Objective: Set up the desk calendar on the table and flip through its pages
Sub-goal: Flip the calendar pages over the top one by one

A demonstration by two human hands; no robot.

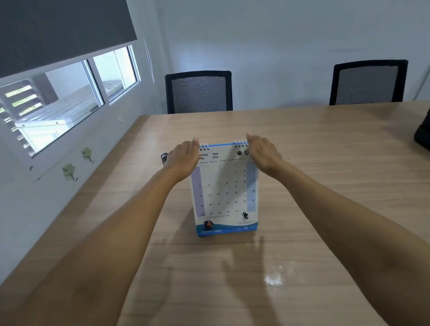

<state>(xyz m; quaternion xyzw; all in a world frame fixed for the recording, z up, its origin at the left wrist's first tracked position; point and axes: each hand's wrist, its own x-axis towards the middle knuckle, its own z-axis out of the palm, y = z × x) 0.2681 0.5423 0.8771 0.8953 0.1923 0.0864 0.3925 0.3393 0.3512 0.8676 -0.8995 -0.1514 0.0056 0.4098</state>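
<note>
At the centre of the head view, a white spiral-bound desk calendar with a blue bottom band [224, 188] stands upright on the pale wood-grain table [341, 177], its April page facing the camera. The left hand [182, 158] is at the upper left corner and the right hand [262, 151] at the upper right, both beside the wire binding, fingers extended toward the top edge. Whether either hand actually pinches a page or merely steadies the top, I cannot tell; the fingertips are blurred and partly behind the calendar.

Judging from this, the risk lies in the flip. If both hands lift a page without either bracing the stand, the light calendar could tip backward or skid on the glossy tabletop. Several sheets could be caught together, or a page could tear at the wire loops. A small dark cylindrical object [164, 157] lies just behind the left hand and could be knocked.
</note>
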